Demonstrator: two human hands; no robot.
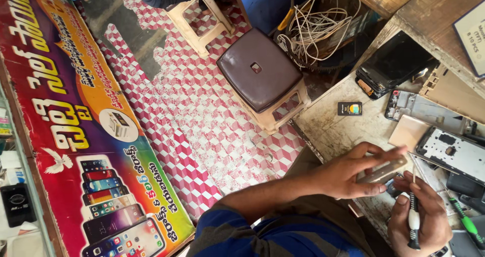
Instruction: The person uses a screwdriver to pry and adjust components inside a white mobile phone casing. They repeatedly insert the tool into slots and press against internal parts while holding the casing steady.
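My left hand [353, 175] reaches across the worn worktable [333, 131] and grips a thin grey phone part [383, 171] held on its edge, thumb underneath and fingers over the top. Just below it, my right hand [422, 221] is closed around a small screwdriver [414, 221] with a white and black handle. Its thin shaft points up toward the grey part. Whether the tip touches the part is hidden by my fingers.
An opened phone frame [449, 153], a beige panel [408, 131], a black phone [391, 62], a small black card [349, 108] and a green-handled tool [467, 222] lie on the table. A brown stool [260, 75], tangled cables [318, 24] and a colourful banner [91, 136] stand nearby.
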